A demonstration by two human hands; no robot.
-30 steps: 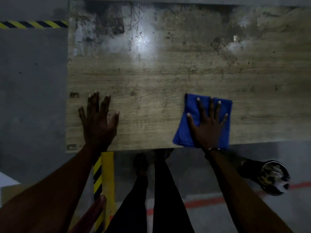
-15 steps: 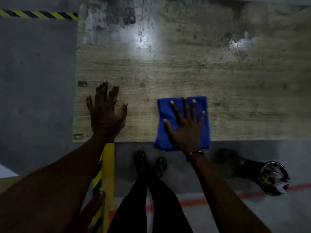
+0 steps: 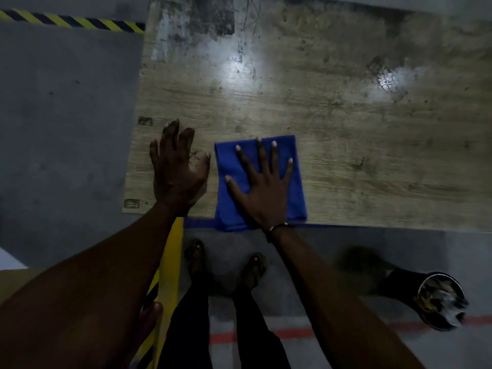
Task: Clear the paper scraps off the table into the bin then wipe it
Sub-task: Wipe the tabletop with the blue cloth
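Note:
A folded blue cloth (image 3: 231, 166) lies at the near edge of the worn wooden table (image 3: 346, 134), its lower end hanging slightly over the edge. My right hand (image 3: 262, 187) presses flat on the cloth with fingers spread. My left hand (image 3: 177, 169) rests flat on the bare tabletop just left of the cloth, near the table's left corner. A dark round bin (image 3: 439, 299) with crumpled paper scraps inside stands on the floor at the lower right.
The grey floor (image 3: 66, 129) surrounds the table. Yellow-black hazard tape (image 3: 72, 22) runs at the top left, a yellow post (image 3: 170, 275) stands by my left arm, and a red floor line (image 3: 292, 332) crosses below. My sandalled feet (image 3: 226, 265) stand under the table edge.
My right hand has slid the blue cloth leftward along the near edge, until it is close beside my left hand. My left hand has stayed planted on the table.

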